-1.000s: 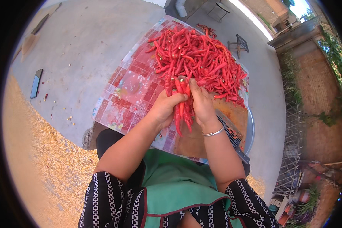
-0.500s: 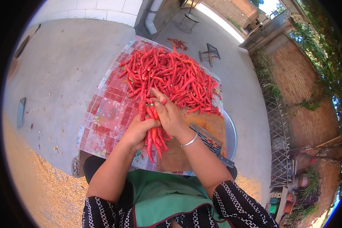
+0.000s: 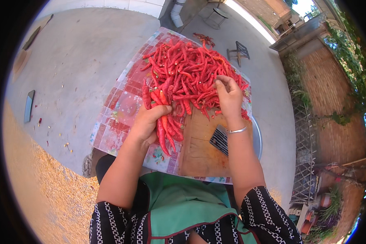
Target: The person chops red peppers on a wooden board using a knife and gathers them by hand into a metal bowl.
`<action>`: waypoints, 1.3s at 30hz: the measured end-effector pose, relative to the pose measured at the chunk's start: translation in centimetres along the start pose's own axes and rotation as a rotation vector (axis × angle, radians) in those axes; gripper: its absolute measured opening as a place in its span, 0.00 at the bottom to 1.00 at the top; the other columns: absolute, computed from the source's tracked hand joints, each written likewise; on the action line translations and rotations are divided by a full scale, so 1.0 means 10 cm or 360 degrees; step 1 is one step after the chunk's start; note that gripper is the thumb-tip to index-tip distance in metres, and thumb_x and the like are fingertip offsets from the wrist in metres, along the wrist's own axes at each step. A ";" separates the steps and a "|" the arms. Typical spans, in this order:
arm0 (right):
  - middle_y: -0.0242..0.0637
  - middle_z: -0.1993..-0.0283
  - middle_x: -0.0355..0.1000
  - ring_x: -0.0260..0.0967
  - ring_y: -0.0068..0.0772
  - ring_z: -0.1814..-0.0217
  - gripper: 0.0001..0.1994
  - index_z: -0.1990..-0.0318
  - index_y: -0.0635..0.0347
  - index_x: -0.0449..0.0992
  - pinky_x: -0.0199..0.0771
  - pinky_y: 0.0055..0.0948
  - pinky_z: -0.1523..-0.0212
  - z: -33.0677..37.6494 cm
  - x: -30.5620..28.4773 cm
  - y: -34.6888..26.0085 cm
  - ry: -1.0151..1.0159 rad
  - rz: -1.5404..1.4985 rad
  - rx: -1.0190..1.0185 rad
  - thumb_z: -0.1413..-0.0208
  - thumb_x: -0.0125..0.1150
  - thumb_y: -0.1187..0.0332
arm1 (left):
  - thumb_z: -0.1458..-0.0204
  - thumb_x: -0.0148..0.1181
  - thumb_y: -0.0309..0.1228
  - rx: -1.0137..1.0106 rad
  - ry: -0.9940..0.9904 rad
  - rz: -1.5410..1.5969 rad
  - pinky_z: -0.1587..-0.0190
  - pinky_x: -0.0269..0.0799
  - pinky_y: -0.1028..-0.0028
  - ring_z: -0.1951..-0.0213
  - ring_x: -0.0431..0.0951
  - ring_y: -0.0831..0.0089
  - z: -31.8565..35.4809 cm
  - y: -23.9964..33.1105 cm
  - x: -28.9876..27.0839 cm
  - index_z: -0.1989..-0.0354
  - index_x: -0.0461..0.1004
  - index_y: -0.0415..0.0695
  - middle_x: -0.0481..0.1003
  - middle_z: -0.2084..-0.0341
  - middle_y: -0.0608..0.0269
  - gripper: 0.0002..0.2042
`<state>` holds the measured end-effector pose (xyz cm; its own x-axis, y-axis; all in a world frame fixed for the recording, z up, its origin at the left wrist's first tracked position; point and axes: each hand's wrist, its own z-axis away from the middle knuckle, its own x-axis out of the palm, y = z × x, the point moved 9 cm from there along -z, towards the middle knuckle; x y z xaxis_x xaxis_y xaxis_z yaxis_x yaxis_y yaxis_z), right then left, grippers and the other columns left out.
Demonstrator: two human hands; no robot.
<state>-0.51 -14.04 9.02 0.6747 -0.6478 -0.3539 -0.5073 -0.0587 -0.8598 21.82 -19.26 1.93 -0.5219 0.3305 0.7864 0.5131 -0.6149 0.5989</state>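
A bunch of long red chili peppers [image 3: 163,129] is in my left hand [image 3: 144,124], its thumb across them, their stem ends up and tips hanging toward me. My right hand [image 3: 231,99] is at the right side of a big heap of red chili peppers [image 3: 187,67]. Its thumb and fingers are curled together against the heap; whether a pepper is between them is hard to see. A wooden cutting board [image 3: 201,156] lies near me on the table. On it rests a dark broad-bladed knife [image 3: 219,140], partly hidden by my right forearm.
The table [image 3: 114,118] has a red-and-white checked cover. A metal basin [image 3: 256,138] stands beyond its right edge. Further off are a folding stool [image 3: 240,51], a round stool [image 3: 216,17] and some peppers on the ground [image 3: 204,39]. Yellow corn kernels [image 3: 65,183] cover the ground at lower left.
My right hand has left the bunch and moved right to the heap's right side. The left hand still grips the bunch. The whole view has shifted slightly.
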 end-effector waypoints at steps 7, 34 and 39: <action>0.50 0.66 0.77 0.76 0.50 0.61 0.20 0.64 0.63 0.78 0.73 0.44 0.57 -0.33 -0.16 0.46 -0.0114 0.1474 0.0304 0.47 0.61 0.52 | 0.47 0.58 0.22 0.0109 0.0134 0.0186 0.60 0.81 0.65 0.64 0.80 0.65 -0.13 0.17 -0.15 0.52 0.70 0.34 0.77 0.64 0.53 0.14; 0.35 0.67 0.74 0.73 0.23 0.68 0.08 0.58 0.63 0.74 0.73 0.24 0.74 -0.04 0.12 0.25 -0.0469 -0.0218 0.0579 0.40 0.58 0.68 | 0.48 0.60 0.21 0.0058 0.0153 0.0049 0.57 0.80 0.67 0.60 0.80 0.66 -0.18 0.04 -0.17 0.47 0.68 0.35 0.77 0.58 0.54 0.18; 0.30 0.68 0.73 0.70 0.20 0.69 0.09 0.60 0.64 0.75 0.72 0.24 0.70 0.49 0.71 -0.12 -0.0692 -0.0337 0.0399 0.41 0.61 0.67 | 0.48 0.62 0.24 -0.0012 0.0080 0.0183 0.55 0.78 0.66 0.57 0.79 0.66 -0.14 -0.13 -0.06 0.47 0.68 0.37 0.76 0.57 0.55 0.19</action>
<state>7.54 -14.90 5.76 0.9348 -0.2641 -0.2374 -0.2287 0.0636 -0.9714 20.56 -19.64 0.47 -0.4932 0.2213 0.8413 0.5668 -0.6520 0.5037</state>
